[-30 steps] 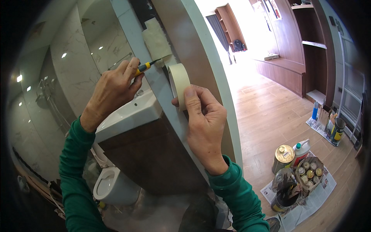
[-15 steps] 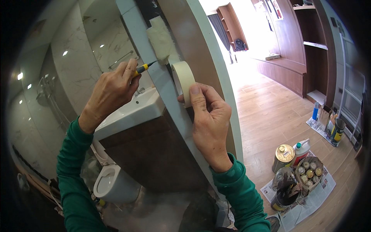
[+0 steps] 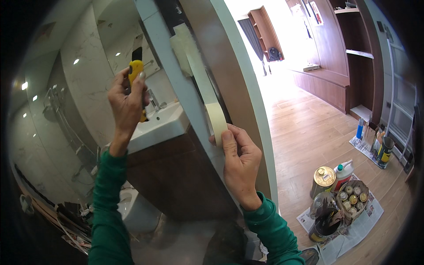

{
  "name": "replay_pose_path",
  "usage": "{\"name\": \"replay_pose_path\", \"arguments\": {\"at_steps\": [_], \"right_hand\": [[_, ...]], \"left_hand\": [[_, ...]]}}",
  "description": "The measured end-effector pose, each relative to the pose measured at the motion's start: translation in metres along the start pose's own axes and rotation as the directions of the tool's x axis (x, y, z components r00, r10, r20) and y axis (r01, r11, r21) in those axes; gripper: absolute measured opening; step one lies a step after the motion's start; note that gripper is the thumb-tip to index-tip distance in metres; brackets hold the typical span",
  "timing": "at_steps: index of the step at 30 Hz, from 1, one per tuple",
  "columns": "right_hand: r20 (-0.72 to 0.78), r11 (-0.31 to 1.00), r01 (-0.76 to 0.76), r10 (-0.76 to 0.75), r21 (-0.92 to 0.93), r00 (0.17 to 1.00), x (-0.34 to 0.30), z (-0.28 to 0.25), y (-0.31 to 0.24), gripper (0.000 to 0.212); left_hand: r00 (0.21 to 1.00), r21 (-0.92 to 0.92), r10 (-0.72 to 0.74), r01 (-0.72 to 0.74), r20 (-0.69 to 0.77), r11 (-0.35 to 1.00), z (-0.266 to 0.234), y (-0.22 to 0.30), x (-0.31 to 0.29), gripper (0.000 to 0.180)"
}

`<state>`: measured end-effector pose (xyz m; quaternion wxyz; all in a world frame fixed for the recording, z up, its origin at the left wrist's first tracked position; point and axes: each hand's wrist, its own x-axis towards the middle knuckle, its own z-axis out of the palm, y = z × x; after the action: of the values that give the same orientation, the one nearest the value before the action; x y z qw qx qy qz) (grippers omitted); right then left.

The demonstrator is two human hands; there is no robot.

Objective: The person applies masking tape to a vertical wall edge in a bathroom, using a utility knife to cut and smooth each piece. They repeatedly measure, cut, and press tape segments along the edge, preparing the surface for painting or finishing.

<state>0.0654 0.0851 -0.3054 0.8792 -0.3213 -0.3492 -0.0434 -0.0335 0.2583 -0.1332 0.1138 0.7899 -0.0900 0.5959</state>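
Note:
My left hand (image 3: 125,102) is closed around a yellow-and-black utility knife (image 3: 135,70), its dark blade pointing up, in front of the mirror and basin. Between the thumb and fingers of my right hand (image 3: 240,160) is a roll of cream masking tape (image 3: 216,118). From the roll a tape strip (image 3: 202,84) runs up along the dark edge of the door frame (image 3: 165,15). At its upper part the strip meets a wider cream tape patch (image 3: 181,46) stuck on the frame. The knife is apart from the tape.
Behind the frame are a white basin (image 3: 165,121) on a dark cabinet (image 3: 176,176) and a toilet (image 3: 139,212). On the wooden floor at right, newspaper (image 3: 353,240) bears a box of small cans (image 3: 352,196), a metal tin (image 3: 323,177) and a bucket (image 3: 324,227).
My right hand has moved down with the roll, and a longer strip now shows above it. My left hand has drawn back from the frame, turning the knife upright.

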Motion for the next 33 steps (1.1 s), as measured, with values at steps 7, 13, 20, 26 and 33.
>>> {"name": "replay_pose_path", "arguments": {"at_steps": [7, 13, 20, 26, 33], "right_hand": [[-0.013, 0.999, -0.025, 0.025, -0.030, 1.000, 0.005, -0.005, 0.001, 0.028], [-0.012, 0.974, -0.172, 0.172, -0.150, 0.985, 0.005, -0.022, 0.013, 0.035], [-0.098, 0.747, -0.646, 0.639, -0.156, 0.763, -0.091, -0.072, 0.076, 0.030], [-0.147, 0.788, -0.611, 0.597, -0.078, 0.789, -0.105, -0.105, 0.082, 0.027], [-0.178, 0.783, -0.619, 0.618, 0.057, 0.766, -0.110, -0.103, 0.083, 0.026]], "left_hand": [[0.986, -0.174, -0.122, 0.101, -0.117, 0.980, 0.071, 0.003, 0.011, 0.048], [0.979, -0.025, -0.157, 0.155, -0.133, 0.988, 0.097, 0.013, 0.024, 0.061], [0.971, -0.008, -0.164, 0.165, -0.173, 0.986, 0.100, 0.011, 0.019, 0.063], [0.958, -0.058, -0.185, 0.177, -0.220, 0.983, 0.103, 0.010, 0.020, 0.068], [0.960, -0.041, -0.195, 0.191, -0.200, 0.981, 0.103, 0.008, 0.020, 0.074]]}}
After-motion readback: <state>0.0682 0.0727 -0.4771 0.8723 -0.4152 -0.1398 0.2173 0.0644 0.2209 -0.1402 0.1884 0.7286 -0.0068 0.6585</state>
